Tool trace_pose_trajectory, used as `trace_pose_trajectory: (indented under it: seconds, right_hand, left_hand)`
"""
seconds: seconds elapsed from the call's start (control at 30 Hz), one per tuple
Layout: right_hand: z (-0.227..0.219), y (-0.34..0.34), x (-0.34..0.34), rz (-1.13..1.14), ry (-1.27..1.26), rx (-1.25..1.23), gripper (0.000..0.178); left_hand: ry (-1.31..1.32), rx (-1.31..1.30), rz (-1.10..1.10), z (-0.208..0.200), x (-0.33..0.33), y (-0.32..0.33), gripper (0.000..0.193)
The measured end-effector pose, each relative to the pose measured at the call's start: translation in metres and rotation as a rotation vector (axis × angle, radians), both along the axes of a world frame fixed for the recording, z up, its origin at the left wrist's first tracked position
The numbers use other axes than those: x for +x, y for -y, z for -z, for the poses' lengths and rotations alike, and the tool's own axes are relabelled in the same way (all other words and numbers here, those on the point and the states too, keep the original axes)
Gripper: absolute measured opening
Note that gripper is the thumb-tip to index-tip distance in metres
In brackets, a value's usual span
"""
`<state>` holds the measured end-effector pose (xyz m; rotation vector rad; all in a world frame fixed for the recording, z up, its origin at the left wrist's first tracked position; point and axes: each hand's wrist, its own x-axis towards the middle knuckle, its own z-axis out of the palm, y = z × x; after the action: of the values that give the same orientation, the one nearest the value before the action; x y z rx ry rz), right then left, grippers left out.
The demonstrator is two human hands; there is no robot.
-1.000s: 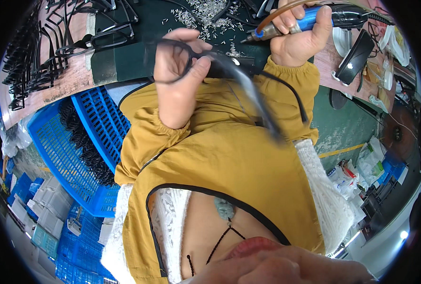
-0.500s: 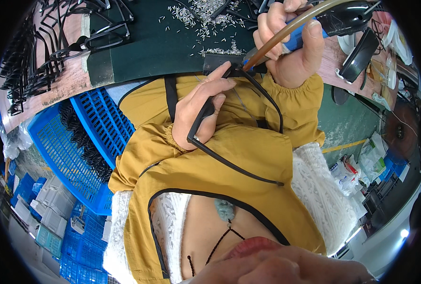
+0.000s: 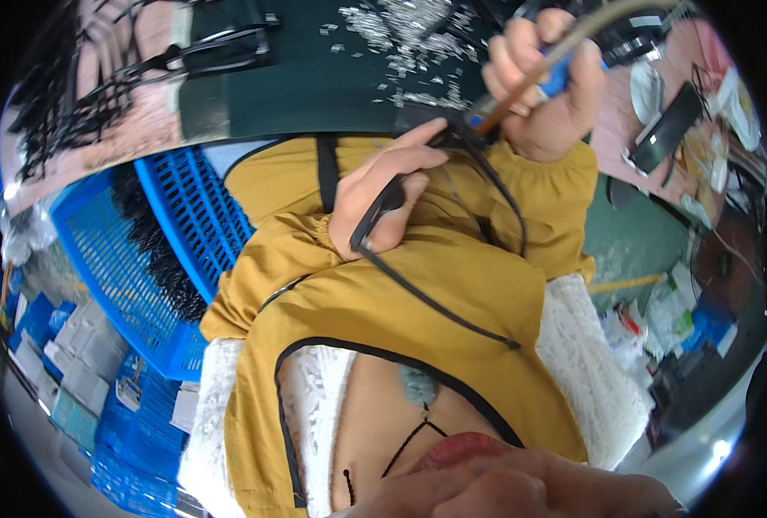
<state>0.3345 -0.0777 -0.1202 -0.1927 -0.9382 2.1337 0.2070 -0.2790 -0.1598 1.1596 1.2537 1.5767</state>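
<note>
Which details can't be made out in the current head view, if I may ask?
In the head view:
Much of the blue-and-black cylindrical tool: covered by the right hand and brown flexible tube; its tip is lost in blur.
Part of the black plastic eyeglass frame: hidden by the left hand.
Silver metal pieces: too small and blurred to count.
Slender black pieces in the blue plastic basket: blurred together, so their shapes are unclear.

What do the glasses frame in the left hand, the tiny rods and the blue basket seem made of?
Glasses frame: likely plastic, evenly black with low sheen, though coated metal is possible. Tiny rods: probably metal, shiny, given their silvery glints. Blue basket: apparently moulded plastic, uniformly coloured with regular slots.
</note>
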Motion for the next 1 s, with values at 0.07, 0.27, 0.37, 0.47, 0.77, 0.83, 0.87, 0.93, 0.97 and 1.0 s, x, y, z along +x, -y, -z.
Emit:
trace_pose_trajectory:
  seconds: [0.07,0.27,0.37,0.47,0.77,0.83,0.87,0.93,0.97,1.0]
  right_hand:
    - [-0.002,-0.003,0.008,0.003,-0.094,-0.043,0.040]
    - [-0.017,-0.040,0.041,0.378,0.050,-0.006,0.032]
    - [-0.008,-0.048,0.048,0.508,0.106,0.009,0.028]
    - [0.006,-0.048,0.053,0.573,0.141,-0.010,0.031]
    - [0.017,-0.055,0.101,0.725,0.414,0.227,0.045]
    - [0.019,-0.054,0.099,0.751,0.410,0.132,0.043]
    - [0.020,-0.055,0.097,0.766,0.379,0.162,0.042]
    - [0.022,-0.056,0.093,0.785,0.379,0.164,0.036]
    - [0.022,-0.057,0.093,0.806,0.399,0.165,0.033]
    - [0.023,-0.058,0.093,0.817,0.381,0.193,0.029]
  left_hand:
    - [-0.140,-0.060,0.064,-0.011,-0.023,0.006,0.020]
    - [-0.215,-0.328,-0.978,-0.087,-0.124,0.047,0.024]
    - [-0.325,-0.468,-1.104,-0.088,-0.148,0.035,0.045]
    - [-0.300,-0.245,-1.049,-0.059,-0.153,-0.002,0.080]
    - [-0.620,0.081,-0.903,-0.032,-0.164,-0.035,0.042]
    - [-0.746,0.206,-0.886,-0.026,-0.160,-0.031,0.027]
    - [-0.784,0.219,-0.916,-0.023,-0.161,-0.028,0.022]
    - [-0.868,0.206,-0.844,-0.016,-0.164,-0.020,0.021]
    - [-0.834,0.228,-0.839,-0.012,-0.166,-0.016,0.021]
    - [-0.776,0.216,-0.849,-0.009,-0.169,-0.011,0.022]
